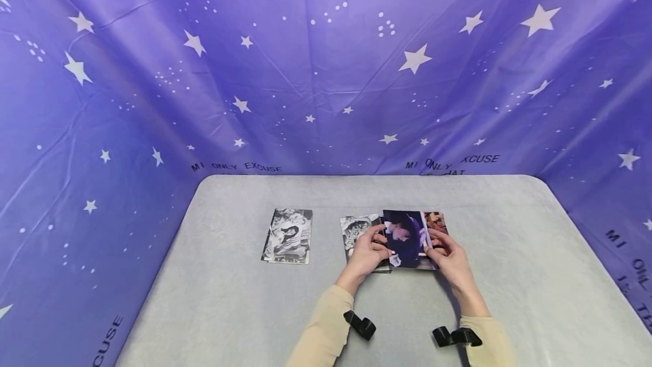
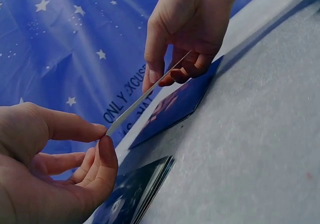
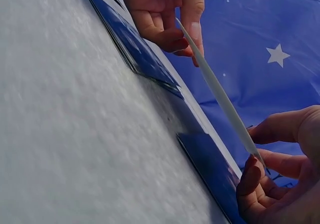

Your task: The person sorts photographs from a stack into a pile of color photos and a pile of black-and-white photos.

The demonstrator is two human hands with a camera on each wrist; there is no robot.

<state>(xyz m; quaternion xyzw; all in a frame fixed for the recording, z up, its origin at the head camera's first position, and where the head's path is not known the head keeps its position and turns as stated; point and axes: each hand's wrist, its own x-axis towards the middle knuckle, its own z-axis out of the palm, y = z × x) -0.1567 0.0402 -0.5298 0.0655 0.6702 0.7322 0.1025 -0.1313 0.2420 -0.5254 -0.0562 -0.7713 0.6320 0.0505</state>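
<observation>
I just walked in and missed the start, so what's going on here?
A person's left hand and right hand pinch opposite edges of a dark purple picture card, holding it above the grey table. A middle pile lies partly hidden by the left hand, and a right-hand picture shows past the held card. A black-and-white pile lies untouched farther left.

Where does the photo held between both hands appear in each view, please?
Head: held photo right of centre, below mid-height, printed face showing.
Left wrist: held photo near the centre, edge-on, slanting up rightward.
Right wrist: held photo right of centre, edge-on, slanting down rightward.
Shared landmark: the starry backdrop.
</observation>
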